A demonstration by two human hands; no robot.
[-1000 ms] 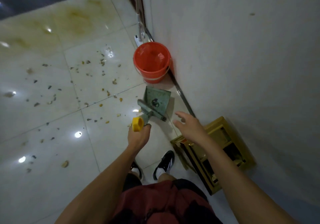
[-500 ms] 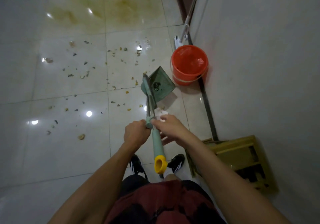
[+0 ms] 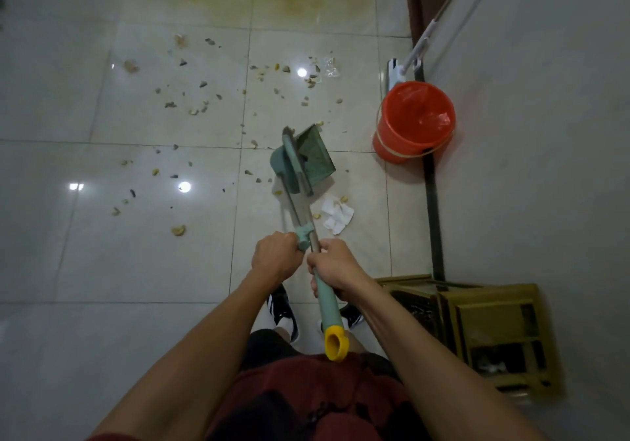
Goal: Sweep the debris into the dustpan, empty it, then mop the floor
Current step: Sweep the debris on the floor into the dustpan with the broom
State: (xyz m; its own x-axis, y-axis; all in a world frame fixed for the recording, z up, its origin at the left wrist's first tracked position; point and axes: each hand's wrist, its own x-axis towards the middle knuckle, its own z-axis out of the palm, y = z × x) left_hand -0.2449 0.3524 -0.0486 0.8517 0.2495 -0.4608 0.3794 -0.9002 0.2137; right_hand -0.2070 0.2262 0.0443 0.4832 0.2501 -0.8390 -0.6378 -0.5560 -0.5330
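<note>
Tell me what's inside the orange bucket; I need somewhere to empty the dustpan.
The orange bucket is lined with a thin orange plastic bag, crumpled on one side. No rubbish shows on it; the bucket's bottom under the bag is hidden.

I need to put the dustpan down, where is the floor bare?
Bare tile lies left of your left hand, short of the debris. Crowded: beside the crumpled tissue, red bucket and wooden stools.

No legible text — no labels, numbers.
</note>
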